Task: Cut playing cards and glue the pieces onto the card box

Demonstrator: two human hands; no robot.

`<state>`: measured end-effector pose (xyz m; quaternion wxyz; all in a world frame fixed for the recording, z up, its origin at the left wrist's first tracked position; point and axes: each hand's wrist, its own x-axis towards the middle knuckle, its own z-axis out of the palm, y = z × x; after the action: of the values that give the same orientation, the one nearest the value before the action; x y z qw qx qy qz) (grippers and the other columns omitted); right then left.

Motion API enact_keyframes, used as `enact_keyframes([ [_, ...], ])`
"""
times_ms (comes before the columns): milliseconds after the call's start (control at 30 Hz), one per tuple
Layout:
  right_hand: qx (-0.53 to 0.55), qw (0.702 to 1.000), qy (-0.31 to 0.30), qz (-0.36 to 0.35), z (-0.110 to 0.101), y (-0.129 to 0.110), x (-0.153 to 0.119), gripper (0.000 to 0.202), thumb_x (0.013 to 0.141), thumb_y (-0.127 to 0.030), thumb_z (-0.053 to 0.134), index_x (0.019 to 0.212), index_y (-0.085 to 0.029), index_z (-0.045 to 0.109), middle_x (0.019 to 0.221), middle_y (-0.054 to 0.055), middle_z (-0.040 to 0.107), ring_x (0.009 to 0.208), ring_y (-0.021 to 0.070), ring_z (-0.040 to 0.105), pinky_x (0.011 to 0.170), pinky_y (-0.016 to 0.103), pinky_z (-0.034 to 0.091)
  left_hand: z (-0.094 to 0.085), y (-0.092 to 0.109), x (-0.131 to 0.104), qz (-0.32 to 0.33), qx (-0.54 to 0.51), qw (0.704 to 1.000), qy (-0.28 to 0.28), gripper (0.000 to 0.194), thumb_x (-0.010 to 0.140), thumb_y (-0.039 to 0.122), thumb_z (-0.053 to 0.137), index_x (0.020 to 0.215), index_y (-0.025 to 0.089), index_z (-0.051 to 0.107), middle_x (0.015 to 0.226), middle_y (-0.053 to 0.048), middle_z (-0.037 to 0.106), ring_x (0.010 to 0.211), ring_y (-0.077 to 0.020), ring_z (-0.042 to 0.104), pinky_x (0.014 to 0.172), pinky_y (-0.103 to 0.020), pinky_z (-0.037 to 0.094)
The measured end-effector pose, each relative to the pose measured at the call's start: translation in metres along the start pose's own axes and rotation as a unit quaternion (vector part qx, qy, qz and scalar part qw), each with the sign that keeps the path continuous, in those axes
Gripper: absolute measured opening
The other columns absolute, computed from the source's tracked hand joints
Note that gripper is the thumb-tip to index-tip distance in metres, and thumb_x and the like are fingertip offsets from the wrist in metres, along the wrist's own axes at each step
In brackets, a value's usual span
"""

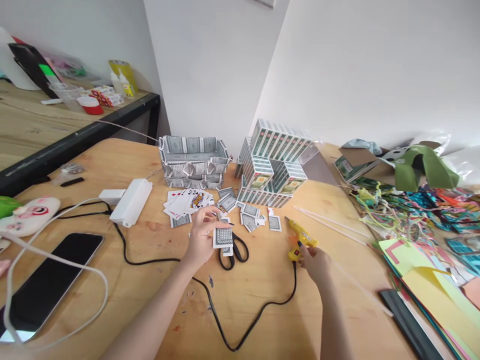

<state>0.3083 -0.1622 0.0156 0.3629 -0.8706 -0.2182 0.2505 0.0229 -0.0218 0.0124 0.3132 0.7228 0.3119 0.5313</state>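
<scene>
My left hand [204, 232] pinches a small piece of playing cards [224, 237], grey patterned backs showing, above a pair of black-handled scissors [241, 248]. On the right, my right hand [315, 262] has its fingers on the handle of a yellow glue gun [301, 233], whose nozzle points up and left. The fingers partly hide the grip. Beyond my left hand lie fanned playing cards [187, 202], faces up. Loose cards [250, 216] with backs up are scattered between the hands. Behind them stands a box-like structure built of cards [195, 155].
A stack of card boxes [273, 160] stands at the back. A black cord [236, 347] loops across the front from the glue gun. On the left are a white power box [132, 202] and a phone [56, 280]. Coloured paper [423, 290] and craft scraps crowd the right; clear glue sticks [333, 225] lie nearby.
</scene>
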Motion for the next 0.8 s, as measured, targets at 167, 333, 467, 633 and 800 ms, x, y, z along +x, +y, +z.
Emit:
enact_keyframes([
  [167,-0.056,0.995,0.056,-0.063,0.018,-0.041,-0.029,0.036,0.071,-0.052,0.055,0.079,-0.018,0.065,0.064,0.009,0.067,0.063,0.0249,0.063,0.058,0.036,0.047,-0.001,0.003,-0.001,0.07,0.113,0.989,0.06,0.018,0.076,0.015,0.06,0.08,0.029,0.071,0.105,-0.005,0.049,0.094,-0.0176,0.046,0.075,-0.032,0.043],
  [333,0.243,0.909,-0.316,-0.122,0.09,-0.088,-0.075,0.037,0.07,-0.049,0.062,0.091,-0.018,0.064,0.086,0.008,0.068,0.081,0.0209,0.063,0.064,0.031,0.052,-0.002,0.003,-0.003,0.1,0.215,0.967,0.088,0.027,0.077,0.01,0.056,0.084,0.031,0.071,0.107,-0.006,0.049,0.095,-0.0187,0.045,0.076,-0.033,0.042],
  [467,0.348,0.871,-0.331,-0.102,0.124,-0.096,-0.081,0.026,0.065,-0.04,0.071,0.075,-0.017,0.065,0.066,0.0,0.065,0.058,0.0106,0.058,0.058,0.023,0.05,-0.005,0.0,-0.004,0.108,0.243,0.961,0.074,0.034,0.076,0.006,0.054,0.09,0.032,0.07,0.109,-0.006,0.049,0.095,-0.0188,0.045,0.078,-0.034,0.043],
  [633,0.419,0.829,-0.369,-0.046,0.134,-0.084,-0.076,0.029,0.063,-0.039,0.073,0.08,-0.016,0.065,0.07,0.001,0.064,0.059,0.012,0.058,0.058,0.026,0.052,-0.002,-0.006,-0.006,0.096,0.214,0.972,0.026,0.039,0.078,0.004,0.048,0.095,0.033,0.068,0.114,-0.004,0.052,0.099,-0.0192,0.047,0.079,-0.034,0.043],
  [800,0.375,0.864,-0.32,-0.104,0.14,-0.074,-0.076,0.027,0.065,-0.041,0.07,0.075,-0.016,0.064,0.06,0.001,0.062,0.051,0.0115,0.053,0.051,0.025,0.047,0.003,-0.001,-0.006,-0.064,0.031,0.997,0.007,0.041,0.087,0.015,0.036,0.123,0.027,0.05,0.11,-0.006,0.06,0.098,-0.0175,0.054,0.087,-0.036,0.042],
])
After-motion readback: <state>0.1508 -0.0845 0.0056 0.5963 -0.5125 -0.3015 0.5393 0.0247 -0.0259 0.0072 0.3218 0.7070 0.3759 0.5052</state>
